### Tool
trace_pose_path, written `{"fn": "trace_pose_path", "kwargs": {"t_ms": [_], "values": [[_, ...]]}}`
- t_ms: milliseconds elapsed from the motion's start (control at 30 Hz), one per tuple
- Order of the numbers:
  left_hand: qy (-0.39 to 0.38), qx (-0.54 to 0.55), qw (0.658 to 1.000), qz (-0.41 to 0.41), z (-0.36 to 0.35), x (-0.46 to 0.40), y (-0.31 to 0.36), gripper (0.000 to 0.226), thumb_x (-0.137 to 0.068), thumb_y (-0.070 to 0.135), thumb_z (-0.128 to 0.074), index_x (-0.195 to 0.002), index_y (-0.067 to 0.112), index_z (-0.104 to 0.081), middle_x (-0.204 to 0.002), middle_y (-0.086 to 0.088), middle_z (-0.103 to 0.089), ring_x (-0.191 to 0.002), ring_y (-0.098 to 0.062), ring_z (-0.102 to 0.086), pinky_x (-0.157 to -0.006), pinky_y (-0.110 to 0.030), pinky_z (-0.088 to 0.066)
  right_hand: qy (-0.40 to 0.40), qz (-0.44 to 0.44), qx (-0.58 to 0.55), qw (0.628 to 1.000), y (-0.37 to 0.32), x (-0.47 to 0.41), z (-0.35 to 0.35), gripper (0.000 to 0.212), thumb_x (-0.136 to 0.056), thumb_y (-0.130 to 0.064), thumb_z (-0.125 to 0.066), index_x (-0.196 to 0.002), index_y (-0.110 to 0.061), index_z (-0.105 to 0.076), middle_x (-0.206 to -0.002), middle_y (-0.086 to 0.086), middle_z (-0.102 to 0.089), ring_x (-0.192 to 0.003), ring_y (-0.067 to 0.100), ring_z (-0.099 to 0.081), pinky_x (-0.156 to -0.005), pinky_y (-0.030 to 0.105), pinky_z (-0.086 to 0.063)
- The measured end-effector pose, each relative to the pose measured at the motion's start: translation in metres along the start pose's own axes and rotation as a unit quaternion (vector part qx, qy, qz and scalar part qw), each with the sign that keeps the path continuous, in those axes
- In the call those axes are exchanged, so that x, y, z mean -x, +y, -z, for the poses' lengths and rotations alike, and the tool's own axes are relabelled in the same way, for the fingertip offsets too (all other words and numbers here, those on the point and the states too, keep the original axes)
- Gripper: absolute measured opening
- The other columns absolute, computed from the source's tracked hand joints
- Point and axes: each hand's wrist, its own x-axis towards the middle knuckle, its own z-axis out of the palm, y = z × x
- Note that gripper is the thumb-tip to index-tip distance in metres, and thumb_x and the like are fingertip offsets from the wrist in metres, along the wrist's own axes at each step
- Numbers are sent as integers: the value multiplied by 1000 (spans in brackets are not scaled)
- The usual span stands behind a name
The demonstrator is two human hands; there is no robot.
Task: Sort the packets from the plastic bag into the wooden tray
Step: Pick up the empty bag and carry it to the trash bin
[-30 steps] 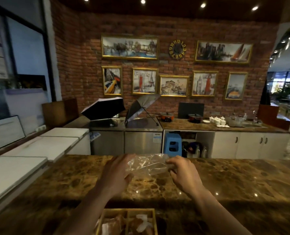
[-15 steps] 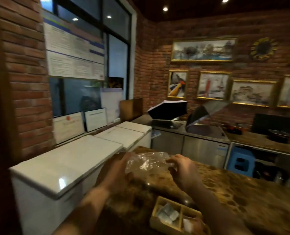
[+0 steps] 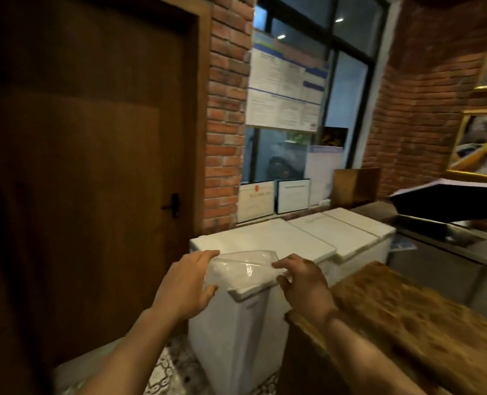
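A clear, crumpled plastic bag is stretched between both hands in front of me, with no packets visible inside it. My left hand grips its left edge and my right hand pinches its right edge. The bag hangs in the air in front of the near corner of a white chest freezer. The wooden tray and the packets are out of view.
The brown marble counter runs along the right, its end just below my right forearm. A row of white chest freezers stands ahead under a window. A dark wooden door fills the left. Patterned floor shows below.
My view has swung left, away from the counter and the wooden tray, which has left the picture. Both hands have kept hold of the bag and carried it leftward before the freezer.
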Motion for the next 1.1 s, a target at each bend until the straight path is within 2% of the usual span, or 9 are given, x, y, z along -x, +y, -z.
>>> {"fn": "trace_pose_path", "kwargs": {"t_ms": [100,267,433,533,700,933,1100], "values": [[15,-9,999,40,10,12,-28,70,-87,41,-70,-149,37,-36,-151,9,-46,-134,-16,-45,-112,-38,-38,-18,37,-45,998,-18,-23,-32,29,-87,-9,-69,-114,-17,-76,-111,1,-73,-95,26,-70,-86,40,-59],[34,-71,993,87,16,26,-57,70,-87,41,-69,-149,33,-37,-149,8,-49,-133,-15,-47,-108,-35,-39,-58,70,-65,994,-42,-53,-66,30,-93,-14,-67,-120,-25,-73,-120,-5,-69,-104,20,-67,-91,30,-55],[34,-106,981,158,6,41,-63,70,-88,41,-69,-149,32,-36,-147,6,-49,-131,-16,-47,-109,-37,-40,-110,112,-102,982,-43,-69,-96,29,-96,-12,-64,-121,-24,-73,-118,-3,-67,-108,21,-64,-94,33,-55],[21,-119,972,201,-15,51,-64,71,-88,41,-70,-150,30,-35,-146,4,-51,-130,-18,-48,-108,-40,-43,-139,150,-123,971,-34,-71,-118,32,-92,-6,-64,-117,-23,-75,-110,0,-70,-101,24,-67,-88,39,-58],[-6,-116,961,251,-55,75,-73,71,-88,43,-70,-149,31,-35,-146,5,-51,-130,-19,-48,-108,-40,-42,-185,171,-133,958,-13,-60,-159,32,-91,-3,-64,-116,-20,-75,-105,0,-70,-95,22,-65,-78,30,-52],[-60,-75,953,289,-125,115,-97,68,-90,50,-65,-148,31,-37,-150,2,-48,-135,-24,-46,-110,-43,-40,-239,164,-114,950,15,-24,-224,29,-91,-4,-65,-115,-17,-76,-115,4,-72,-99,25,-68,-88,37,-55],[-92,-41,940,325,-176,157,-127,67,-91,50,-64,-149,30,-37,-152,6,-45,-136,-19,-45,-108,-39,-39,-317,131,-66,937,46,21,-287,30,-89,-7,-67,-112,-23,-75,-116,4,-72,-99,25,-68,-87,37,-57]]}}
